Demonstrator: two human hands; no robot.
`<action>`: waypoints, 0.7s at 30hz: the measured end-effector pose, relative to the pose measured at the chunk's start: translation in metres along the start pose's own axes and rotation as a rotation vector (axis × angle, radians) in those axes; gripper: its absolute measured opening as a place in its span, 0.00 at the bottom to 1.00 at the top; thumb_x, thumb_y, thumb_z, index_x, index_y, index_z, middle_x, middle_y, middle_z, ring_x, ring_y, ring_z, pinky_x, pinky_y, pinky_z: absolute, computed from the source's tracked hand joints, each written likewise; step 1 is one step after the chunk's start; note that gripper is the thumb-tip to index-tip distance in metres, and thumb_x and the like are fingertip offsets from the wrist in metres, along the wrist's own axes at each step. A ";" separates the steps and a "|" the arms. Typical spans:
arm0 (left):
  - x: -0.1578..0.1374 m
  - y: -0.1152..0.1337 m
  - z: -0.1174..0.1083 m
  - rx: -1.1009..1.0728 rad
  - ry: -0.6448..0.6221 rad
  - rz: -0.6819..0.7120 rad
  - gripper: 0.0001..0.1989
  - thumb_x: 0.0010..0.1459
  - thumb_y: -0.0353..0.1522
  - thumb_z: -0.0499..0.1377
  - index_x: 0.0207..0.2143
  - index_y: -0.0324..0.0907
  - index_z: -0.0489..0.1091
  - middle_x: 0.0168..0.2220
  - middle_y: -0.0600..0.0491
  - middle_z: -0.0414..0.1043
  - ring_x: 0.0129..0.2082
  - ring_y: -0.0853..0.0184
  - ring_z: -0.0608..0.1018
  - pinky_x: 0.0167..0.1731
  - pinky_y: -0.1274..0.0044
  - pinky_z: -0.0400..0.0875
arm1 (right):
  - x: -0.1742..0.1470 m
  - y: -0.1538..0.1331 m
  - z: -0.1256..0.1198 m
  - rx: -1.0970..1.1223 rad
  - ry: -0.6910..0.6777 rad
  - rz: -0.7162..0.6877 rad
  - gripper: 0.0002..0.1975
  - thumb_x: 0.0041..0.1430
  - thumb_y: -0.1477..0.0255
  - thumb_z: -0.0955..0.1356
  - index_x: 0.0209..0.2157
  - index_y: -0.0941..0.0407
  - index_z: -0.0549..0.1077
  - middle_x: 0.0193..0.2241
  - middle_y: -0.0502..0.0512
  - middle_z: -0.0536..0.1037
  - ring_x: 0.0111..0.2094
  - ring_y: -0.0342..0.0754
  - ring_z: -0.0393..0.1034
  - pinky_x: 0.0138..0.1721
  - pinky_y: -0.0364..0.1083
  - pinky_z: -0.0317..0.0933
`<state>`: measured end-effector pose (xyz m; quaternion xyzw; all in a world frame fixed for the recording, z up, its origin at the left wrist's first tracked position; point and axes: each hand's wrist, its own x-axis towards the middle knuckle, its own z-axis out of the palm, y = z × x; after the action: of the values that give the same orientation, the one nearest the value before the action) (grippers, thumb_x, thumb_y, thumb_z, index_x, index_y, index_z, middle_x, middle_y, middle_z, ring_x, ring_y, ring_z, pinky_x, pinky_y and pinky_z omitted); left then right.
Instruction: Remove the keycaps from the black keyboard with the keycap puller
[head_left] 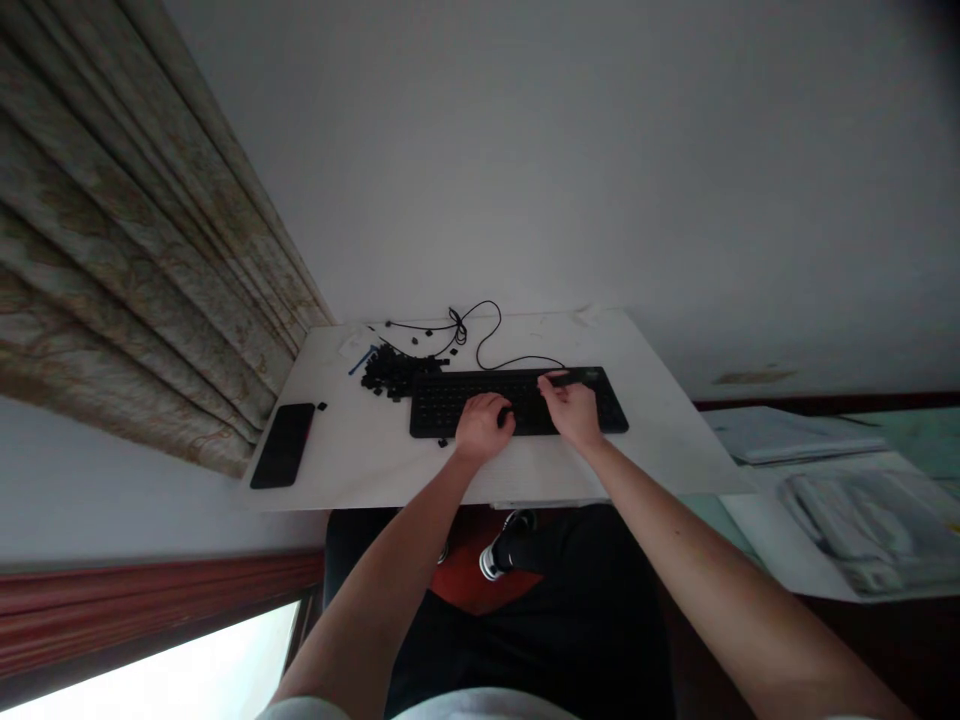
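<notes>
Left hand (484, 428) loosely curled over black keyboard (439, 408); right hand (574, 408) half-closed above its right part. Cannot tell if either grips anything. Keycaps (396, 370) heaped far left.

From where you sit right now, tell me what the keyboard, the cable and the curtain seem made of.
Keyboard: probably matte black plastic, given its dark, low-sheen surface. Cable: likely black plastic or rubber sheathing, since it bends in smooth loops. Curtain: patterned fabric, shown by its soft folds; fibre unclear.
</notes>
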<state>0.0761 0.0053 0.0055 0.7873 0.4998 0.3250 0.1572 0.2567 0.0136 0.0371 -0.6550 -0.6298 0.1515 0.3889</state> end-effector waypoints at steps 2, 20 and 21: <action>-0.001 0.001 -0.002 -0.057 0.022 0.016 0.06 0.58 0.27 0.59 0.38 0.42 0.74 0.42 0.49 0.77 0.46 0.61 0.76 0.53 0.66 0.69 | -0.015 0.012 0.004 -0.014 0.142 -0.046 0.20 0.66 0.58 0.62 0.40 0.60 0.76 0.32 0.61 0.82 0.33 0.53 0.77 0.36 0.47 0.68; -0.003 -0.040 -0.103 -0.001 0.106 0.134 0.10 0.64 0.30 0.53 0.38 0.43 0.74 0.39 0.48 0.75 0.43 0.63 0.76 0.46 0.69 0.73 | -0.026 0.028 0.012 -0.111 0.206 -0.105 0.17 0.65 0.59 0.61 0.41 0.57 0.75 0.35 0.60 0.80 0.35 0.54 0.75 0.41 0.50 0.65; -0.005 -0.045 -0.112 -0.014 0.117 0.083 0.10 0.64 0.30 0.52 0.39 0.43 0.74 0.39 0.49 0.75 0.41 0.65 0.76 0.44 0.71 0.73 | -0.026 0.028 0.012 -0.110 0.211 -0.098 0.18 0.65 0.59 0.61 0.41 0.57 0.75 0.34 0.60 0.80 0.34 0.53 0.75 0.41 0.50 0.65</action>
<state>-0.0313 0.0128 0.0610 0.7858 0.4727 0.3804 0.1197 0.2637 -0.0041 0.0020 -0.6562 -0.6240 0.0277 0.4234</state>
